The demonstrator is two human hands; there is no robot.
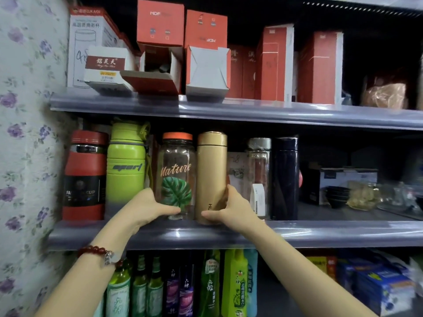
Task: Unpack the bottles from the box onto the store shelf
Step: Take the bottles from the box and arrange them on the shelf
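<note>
Middle shelf (229, 234), front row. Landmark: gold flask (211, 177).

- Gold flask: upright, long axis vertical, cap up, base at the shelf's front lip. Right hand (231, 209) grips its lower body, fingers (225, 193) curled round the right side, thumb across the front near the base.
- Clear "Nature" bottle (176, 177): just left of the gold flask, almost touching it, upright, orange lid up, leaf print facing out. Left hand (148, 207) holds its lower part, thumb across the front, the other fingers hidden behind the bottle's left side. Red bead bracelet (96, 251) on that wrist.
- Lime sport bottle (126, 165): left of the clear bottle, upright, close beside it.
- Red and black cup (84, 177): furthest left, next to the flowered wall (27, 133).
- Glass bottle with steel cap (258, 175): just right of the gold flask, upright, tag on its front.
- Dark navy flask (285, 177): right of the glass bottle.
- Boxed bowls and wrapped ware (348, 186): further right, set back; bare shelf shows before them.
- Upper shelf edge (229, 110): close above the gold flask's cap; red cartons (160, 24) stand on it, one open (158, 65).
- Lower shelf: green and purple bottles (155, 289) below the gold flask.
</note>
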